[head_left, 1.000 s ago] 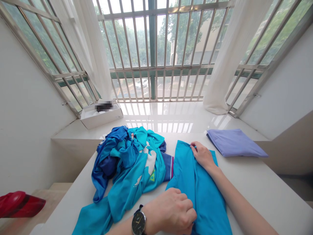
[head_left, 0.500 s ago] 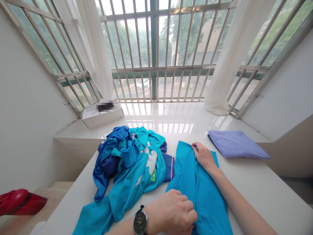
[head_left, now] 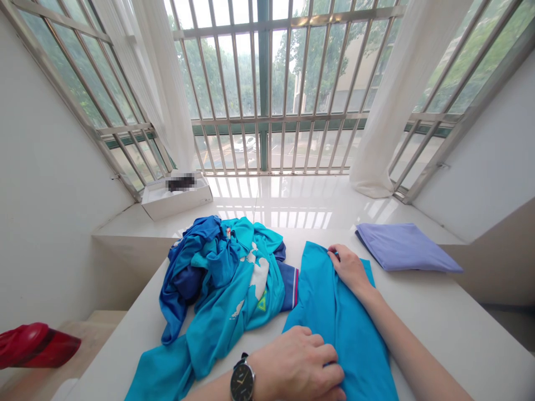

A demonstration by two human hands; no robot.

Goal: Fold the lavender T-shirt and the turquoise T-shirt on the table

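Note:
A bright blue garment point(head_left: 320, 295) lies lengthwise on the white table in front of me, with creases running down its length. At its far edge, my right hand point(head_left: 351, 270) pinches the cloth between thumb and fingers, the forearm lying along the garment's right side. My left hand point(head_left: 303, 362), with a black wristwatch point(head_left: 242, 381), is over the near part of the garment, its fingers curled down onto the fabric. The left fingertips are partly hidden at the bottom of the view. Left of the garment is a crumpled heap of blue and turquoise clothes point(head_left: 234, 289) with white print.
A folded lavender garment point(head_left: 407, 248) rests at the table's right. On the windowsill point(head_left: 284, 200) stands an open white box point(head_left: 178, 200) with a blurred dark item. Something red point(head_left: 39, 345) is at the lower left. Barred windows and white curtains point(head_left: 376, 139) close off the far side.
My left hand has shifted slightly right over the garment, its fingers reaching out a little farther. My right hand stays at the far edge.

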